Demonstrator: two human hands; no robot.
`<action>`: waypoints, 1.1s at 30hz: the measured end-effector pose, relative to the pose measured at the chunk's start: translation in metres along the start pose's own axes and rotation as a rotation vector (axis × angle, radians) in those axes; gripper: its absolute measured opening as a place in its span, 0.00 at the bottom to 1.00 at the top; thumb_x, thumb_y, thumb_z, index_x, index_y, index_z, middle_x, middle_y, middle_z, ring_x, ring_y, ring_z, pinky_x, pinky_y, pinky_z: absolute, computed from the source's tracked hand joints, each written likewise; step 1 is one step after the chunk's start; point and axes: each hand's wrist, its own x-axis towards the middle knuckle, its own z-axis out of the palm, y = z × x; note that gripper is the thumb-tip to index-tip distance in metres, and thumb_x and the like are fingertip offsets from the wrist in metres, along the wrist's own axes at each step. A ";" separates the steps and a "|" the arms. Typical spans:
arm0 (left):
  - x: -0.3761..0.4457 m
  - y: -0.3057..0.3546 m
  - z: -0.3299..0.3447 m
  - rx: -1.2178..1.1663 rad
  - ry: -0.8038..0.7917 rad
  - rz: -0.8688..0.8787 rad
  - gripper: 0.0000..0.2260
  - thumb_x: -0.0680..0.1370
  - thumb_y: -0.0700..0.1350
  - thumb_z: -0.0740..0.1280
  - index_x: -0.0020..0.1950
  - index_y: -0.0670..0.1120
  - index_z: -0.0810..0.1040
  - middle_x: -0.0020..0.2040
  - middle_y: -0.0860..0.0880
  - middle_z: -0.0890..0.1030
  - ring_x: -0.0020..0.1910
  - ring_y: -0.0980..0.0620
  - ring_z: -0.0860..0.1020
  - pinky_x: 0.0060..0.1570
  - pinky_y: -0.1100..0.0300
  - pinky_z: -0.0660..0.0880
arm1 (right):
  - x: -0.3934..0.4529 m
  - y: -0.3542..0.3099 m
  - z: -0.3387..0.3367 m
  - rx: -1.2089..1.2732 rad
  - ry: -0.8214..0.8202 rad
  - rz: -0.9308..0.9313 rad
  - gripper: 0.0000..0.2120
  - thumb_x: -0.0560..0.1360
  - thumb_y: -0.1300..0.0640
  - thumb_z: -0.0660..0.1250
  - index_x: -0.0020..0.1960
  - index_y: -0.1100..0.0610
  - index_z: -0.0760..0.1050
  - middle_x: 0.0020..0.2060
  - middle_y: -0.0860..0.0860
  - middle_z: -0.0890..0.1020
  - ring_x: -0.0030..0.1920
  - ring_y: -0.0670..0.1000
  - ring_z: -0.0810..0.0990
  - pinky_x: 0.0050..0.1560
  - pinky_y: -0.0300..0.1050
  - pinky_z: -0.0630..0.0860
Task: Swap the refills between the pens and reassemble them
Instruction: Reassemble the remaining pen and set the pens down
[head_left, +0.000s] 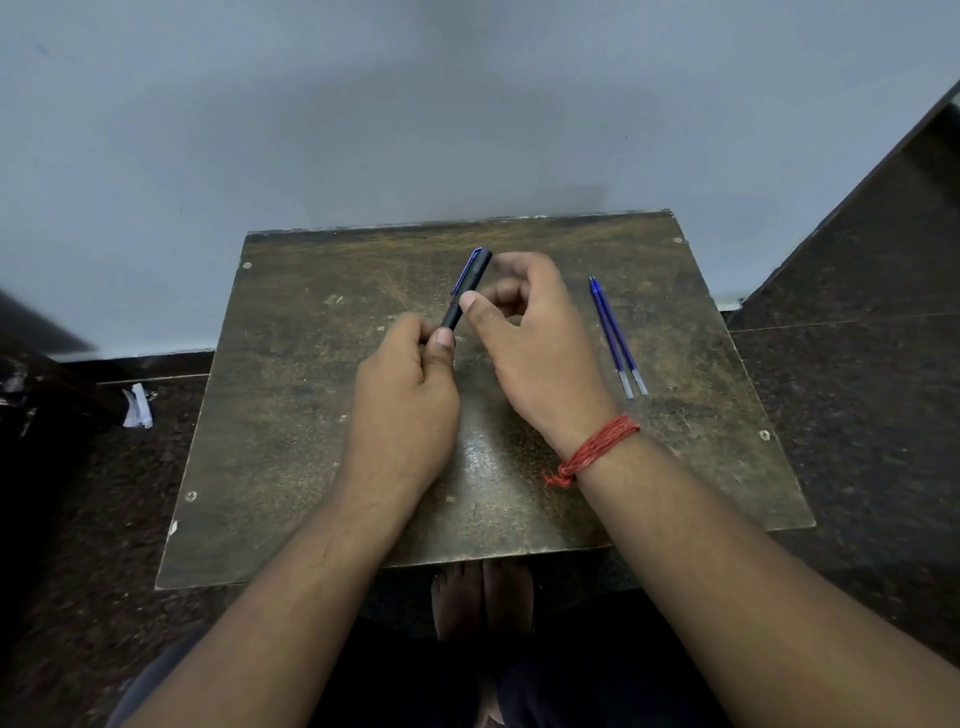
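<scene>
A black pen (466, 287) with a blue clip on its cap points up and away over the middle of the small wooden table (291, 415). My left hand (402, 395) grips its lower end, fingers closed round the barrel. My right hand (524, 332) is just to the right of the pen, its thumb tip touching the barrel near the joint below the cap and its fingers curled. Two blue refills (617, 335) lie side by side on the table to the right of my right hand, tips pointing away. The pen's lower part is hidden inside my left hand.
The table stands against a pale wall (467, 104). Dark speckled floor (857, 415) surrounds it, with a scrap of white paper (137, 407) on the floor at the left. My bare feet (483, 603) show below the table's near edge. A red thread band (592, 449) circles my right wrist.
</scene>
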 end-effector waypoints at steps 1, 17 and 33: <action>0.001 -0.001 0.000 -0.001 0.012 0.001 0.08 0.82 0.45 0.60 0.44 0.45 0.74 0.32 0.55 0.74 0.31 0.63 0.71 0.30 0.69 0.65 | -0.001 0.000 -0.002 -0.012 0.008 0.012 0.16 0.78 0.52 0.69 0.63 0.52 0.71 0.44 0.45 0.81 0.43 0.39 0.78 0.41 0.29 0.72; -0.011 0.003 0.006 0.104 -0.055 0.175 0.06 0.81 0.47 0.62 0.52 0.46 0.75 0.40 0.53 0.81 0.38 0.50 0.79 0.39 0.48 0.76 | -0.003 -0.005 -0.001 0.060 0.095 0.110 0.07 0.74 0.56 0.71 0.45 0.54 0.72 0.30 0.46 0.78 0.32 0.47 0.81 0.39 0.50 0.80; 0.006 -0.019 -0.002 0.650 -0.123 0.195 0.32 0.80 0.63 0.53 0.80 0.49 0.54 0.82 0.47 0.49 0.80 0.44 0.42 0.76 0.39 0.41 | 0.007 0.007 -0.016 -0.992 0.091 -0.181 0.07 0.76 0.52 0.64 0.52 0.52 0.69 0.38 0.46 0.75 0.52 0.56 0.74 0.52 0.58 0.65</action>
